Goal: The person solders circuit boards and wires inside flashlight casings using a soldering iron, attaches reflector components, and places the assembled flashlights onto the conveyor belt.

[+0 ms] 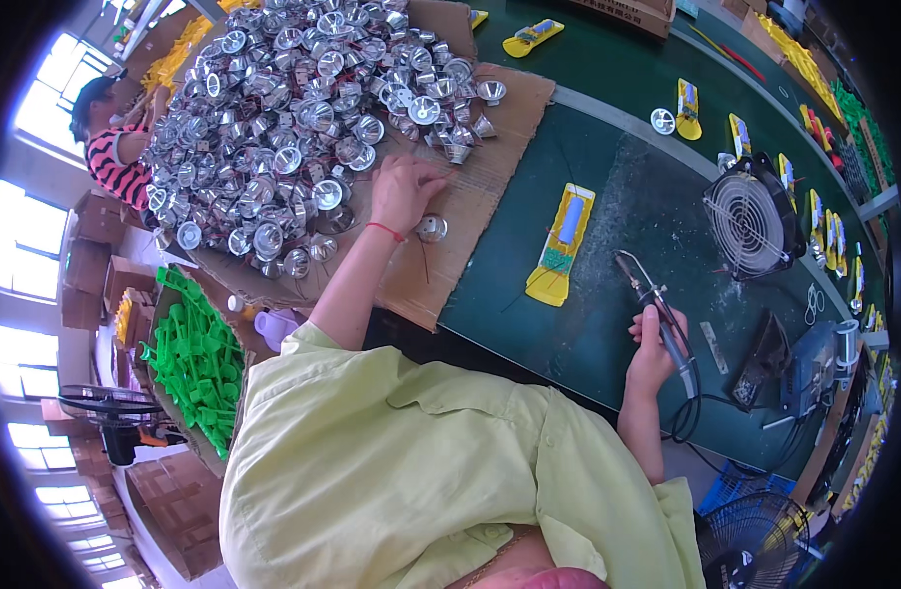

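The right hand grips the handle of a soldering iron, its tip directed toward the upper left. The left hand is at the edge of the reflector pile, above the cardboard sheet; whether it grips anything cannot be determined. The yellow housing, containing a blue cylinder and green board, lies on the green worktable between the hands.
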`<state>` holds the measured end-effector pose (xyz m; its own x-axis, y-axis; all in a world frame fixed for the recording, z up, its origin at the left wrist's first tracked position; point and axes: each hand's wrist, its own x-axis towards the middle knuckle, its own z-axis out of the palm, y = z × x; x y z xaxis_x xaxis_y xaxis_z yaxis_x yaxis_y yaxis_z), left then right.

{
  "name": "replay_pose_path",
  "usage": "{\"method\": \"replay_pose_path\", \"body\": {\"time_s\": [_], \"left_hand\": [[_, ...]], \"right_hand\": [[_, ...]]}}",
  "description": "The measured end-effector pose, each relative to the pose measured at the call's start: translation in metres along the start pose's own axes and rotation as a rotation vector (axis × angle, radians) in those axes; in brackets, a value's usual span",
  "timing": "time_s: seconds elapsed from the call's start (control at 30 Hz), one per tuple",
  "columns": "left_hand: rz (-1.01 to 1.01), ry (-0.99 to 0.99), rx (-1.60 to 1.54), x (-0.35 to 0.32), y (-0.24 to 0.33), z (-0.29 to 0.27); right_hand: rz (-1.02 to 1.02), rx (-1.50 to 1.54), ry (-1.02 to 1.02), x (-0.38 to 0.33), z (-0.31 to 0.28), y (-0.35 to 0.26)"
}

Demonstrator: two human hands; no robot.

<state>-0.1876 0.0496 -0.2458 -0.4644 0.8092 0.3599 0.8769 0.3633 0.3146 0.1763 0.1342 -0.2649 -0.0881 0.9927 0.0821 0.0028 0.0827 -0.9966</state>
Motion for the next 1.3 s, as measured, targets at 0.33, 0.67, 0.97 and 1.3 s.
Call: {"method": "replay_pose_path", "body": {"time_s": [0.33,0.67,0.97,1.3], "left_hand": [[-0.345,-0.478,-0.763,-0.052,0.105,-0.013],[-0.147,-0.318,-0.681,-0.066,0.125,0.018],[-0.214,-0.371,-0.699,-0.064,0.128,0.017],[-0.196,-0.353,-0.696,-0.064,0.126,0.020]], "right_hand": [[-0.135,-0.038,-0.162,-0.018,0.006,-0.023],[-0.076,0.016,-0.244,-0.026,0.024,-0.019],[0.017,0.025,-0.284,-0.026,0.027,-0.022],[0.061,0.090,-0.191,-0.031,0.022,-0.028]]}}
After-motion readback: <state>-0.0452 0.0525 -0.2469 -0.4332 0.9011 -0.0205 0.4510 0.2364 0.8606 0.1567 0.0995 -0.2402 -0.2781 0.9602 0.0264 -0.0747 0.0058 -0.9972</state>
